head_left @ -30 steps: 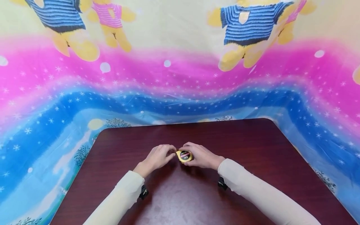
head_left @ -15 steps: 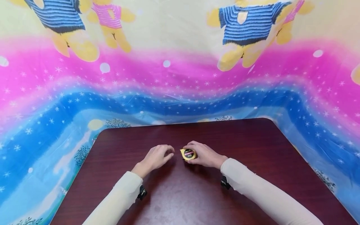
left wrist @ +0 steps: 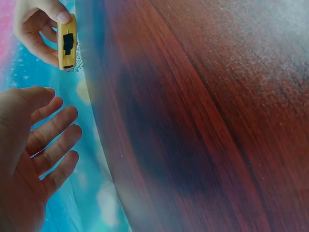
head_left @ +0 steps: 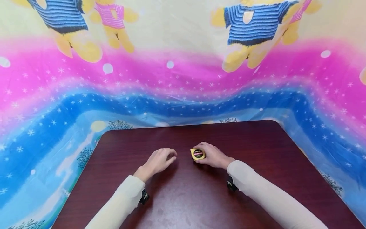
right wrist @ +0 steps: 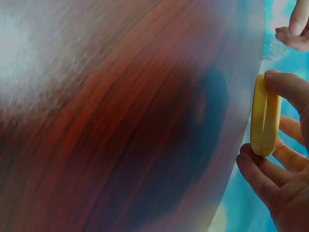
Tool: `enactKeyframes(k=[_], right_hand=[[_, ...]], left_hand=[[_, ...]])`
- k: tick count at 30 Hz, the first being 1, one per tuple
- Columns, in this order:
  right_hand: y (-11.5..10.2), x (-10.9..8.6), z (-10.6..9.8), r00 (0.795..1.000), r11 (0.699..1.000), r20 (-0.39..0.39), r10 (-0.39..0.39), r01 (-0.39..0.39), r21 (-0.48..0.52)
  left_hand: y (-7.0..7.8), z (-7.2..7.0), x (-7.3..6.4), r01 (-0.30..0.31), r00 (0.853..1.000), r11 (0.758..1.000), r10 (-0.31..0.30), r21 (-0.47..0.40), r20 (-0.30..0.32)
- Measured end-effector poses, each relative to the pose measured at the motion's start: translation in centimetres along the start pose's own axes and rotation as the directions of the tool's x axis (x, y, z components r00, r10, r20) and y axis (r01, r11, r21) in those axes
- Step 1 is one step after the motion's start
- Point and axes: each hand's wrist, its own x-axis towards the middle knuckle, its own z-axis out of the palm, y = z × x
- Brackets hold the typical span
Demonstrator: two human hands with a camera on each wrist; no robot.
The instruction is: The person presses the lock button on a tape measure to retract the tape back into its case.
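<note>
A small yellow tape measure [head_left: 198,154] with a black round label reading 2m is held by my right hand [head_left: 213,156], thumb on one edge and fingers on the other. In the right wrist view the yellow case [right wrist: 265,116] of the tape measure stands on edge between thumb and fingers. My left hand [head_left: 159,160] holds nothing, its fingers loosely bent, a short gap left of the tape measure. The left wrist view shows that hand's fingers [left wrist: 57,130] apart, and the black slot side of the tape measure [left wrist: 67,42] facing it.
Both hands are over a dark red-brown wooden table [head_left: 183,197] with rounded far corners. Behind it hangs a printed cloth [head_left: 183,76] with bears and snowflakes. Dark wrist cameras show under both pale sleeves [head_left: 120,200].
My right hand has moved right and slightly away with the tape measure, widening the gap to my left hand. The left fingers, earlier at the tape measure's end, are now apart from it.
</note>
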Motion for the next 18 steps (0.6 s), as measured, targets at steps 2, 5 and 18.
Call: enactKeyframes(k=[2,5,18], right_hand=[[0.5,0.0,0.1,1.0,1.0,-0.007,0.01,-0.01,0.001],[1.1,0.1,0.2,1.0,1.0,-0.01,0.016,-0.016,0.008],[2.9,0.4,0.8,0.999,0.999,-0.018,0.04,-0.04,0.013]], left_hand=[[0.0,0.0,-0.1,0.0,1.0,1.0,0.0,-0.004,0.001],[-0.1,0.1,-0.2,0.009,1.0,1.0,-0.009,-0.006,0.008],[-0.5,0.2,-0.3,0.017,1.0,1.0,-0.017,0.004,0.014]])
